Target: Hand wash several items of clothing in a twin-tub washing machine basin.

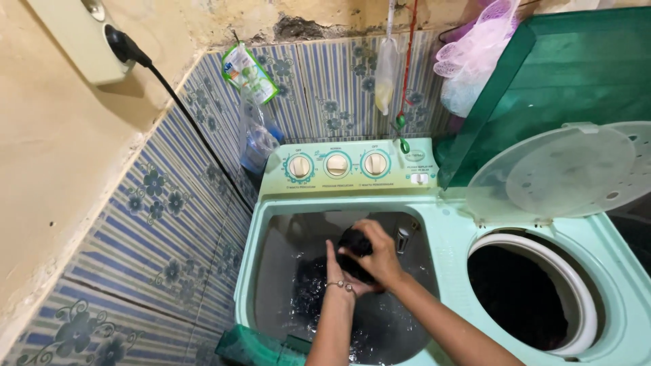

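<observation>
**Both hands clamped on a wet dark garment over the wash tub**

Left hand (339, 274), bracelet at the wrist, cupped under a balled dark garment (354, 249), fingers curled up against it. Right hand (380, 254) closed over the top and side of the same bundle, fingers wrapped tight. Garment squeezed between both palms, held just above the water inside the wash tub (271, 271) of a mint-green twin-tub washing machine (447, 230). In the tub: soapy water and more dark cloth, partly submerged. To the right, spin tub (522, 291) open, round white rim, dark laundry piled inside; translucent inner lid (563, 173) tipped up behind it. Three round dials (337, 165) on the control panel behind the wash tub.
</observation>
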